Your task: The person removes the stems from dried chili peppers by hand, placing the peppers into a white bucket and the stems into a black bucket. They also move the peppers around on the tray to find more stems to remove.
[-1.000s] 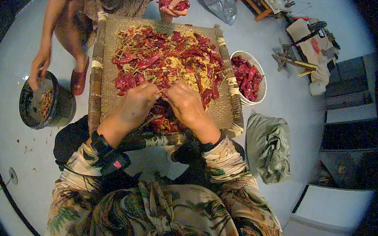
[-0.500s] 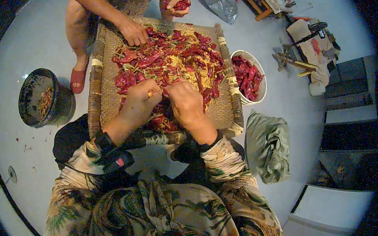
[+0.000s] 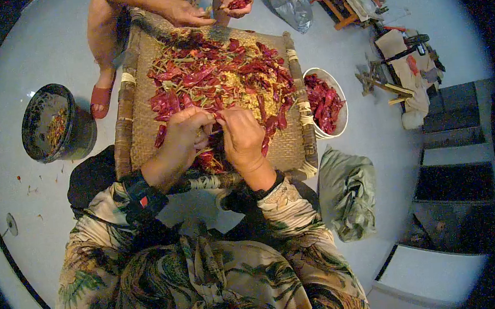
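My left hand point(image 3: 185, 137) and my right hand point(image 3: 242, 134) meet over the near part of a woven tray point(image 3: 141, 128), fingertips pinched close together. Between them is a small piece of red dried chili point(image 3: 219, 116), mostly hidden by the fingers. Red dried chilies point(image 3: 195, 76), stems and yellow seeds point(image 3: 231, 85) cover the tray. Across it, a co-worker's one hand point(image 3: 188, 12) is above the tray's far edge, and the other holds red chilies point(image 3: 239, 2).
A black bucket point(image 3: 74, 130) with scraps stands at left, beside the co-worker's red slipper point(image 3: 102, 101). At right are a white bucket point(image 3: 343, 112) of chilies and a green sack point(image 3: 349, 196). A grey plastic bag point(image 3: 291, 3) lies at the back.
The co-worker's one hand has lifted off the chilies and moved back towards their other hand. My hands have come slightly closer together at the fingertips.
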The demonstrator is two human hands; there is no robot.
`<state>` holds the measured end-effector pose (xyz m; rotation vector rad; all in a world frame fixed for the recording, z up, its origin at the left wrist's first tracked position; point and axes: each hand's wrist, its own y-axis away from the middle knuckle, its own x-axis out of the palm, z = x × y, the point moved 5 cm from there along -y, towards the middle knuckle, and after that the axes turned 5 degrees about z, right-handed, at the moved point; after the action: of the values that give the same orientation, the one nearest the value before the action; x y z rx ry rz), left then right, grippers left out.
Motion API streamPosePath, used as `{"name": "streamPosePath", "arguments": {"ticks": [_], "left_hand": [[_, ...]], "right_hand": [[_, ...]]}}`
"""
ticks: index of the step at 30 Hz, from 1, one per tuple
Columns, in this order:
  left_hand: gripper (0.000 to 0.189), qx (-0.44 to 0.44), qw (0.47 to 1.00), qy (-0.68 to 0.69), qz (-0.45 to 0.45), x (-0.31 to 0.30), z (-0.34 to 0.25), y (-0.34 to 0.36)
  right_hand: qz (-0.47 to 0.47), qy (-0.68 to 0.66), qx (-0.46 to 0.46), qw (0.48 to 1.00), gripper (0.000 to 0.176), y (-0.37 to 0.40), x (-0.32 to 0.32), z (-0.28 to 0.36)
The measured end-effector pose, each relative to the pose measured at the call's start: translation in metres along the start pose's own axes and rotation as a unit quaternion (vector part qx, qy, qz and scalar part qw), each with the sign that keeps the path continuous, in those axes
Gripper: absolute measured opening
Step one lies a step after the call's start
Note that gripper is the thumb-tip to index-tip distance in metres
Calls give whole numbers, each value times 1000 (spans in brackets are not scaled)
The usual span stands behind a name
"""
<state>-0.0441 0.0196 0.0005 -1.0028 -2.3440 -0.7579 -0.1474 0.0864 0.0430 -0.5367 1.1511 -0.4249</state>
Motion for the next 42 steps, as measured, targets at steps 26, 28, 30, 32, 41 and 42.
{"name": "streamPosePath", "arguments": {"ticks": [26, 28, 30, 32, 41, 42], "left_hand": [[10, 146, 971, -167, -91, -11, -5, -2], [10, 166, 962, -201, -87, -6, -9, 1], [10, 185, 956, -214, -80, -7, -5, -2], [9, 177, 952, -231, -91, -11, -8, 0], [13, 301, 887, -269, -224, -109, -124, 77], [14, 278, 868, -296, -286, -126, -143, 95]], "right_hand": [[15, -227, 249, 941, 26, 9, 28, -25], [22, -288, 275, 917, 26, 13, 35, -30], [17, -378, 293, 878, 27, 18, 40, -35], [-21, -348, 341, 873, 23, 34, 51, -60], [4, -339, 351, 873, 24, 16, 6, -97], [2, -370, 353, 859, 23, 14, 8, -92]]}}
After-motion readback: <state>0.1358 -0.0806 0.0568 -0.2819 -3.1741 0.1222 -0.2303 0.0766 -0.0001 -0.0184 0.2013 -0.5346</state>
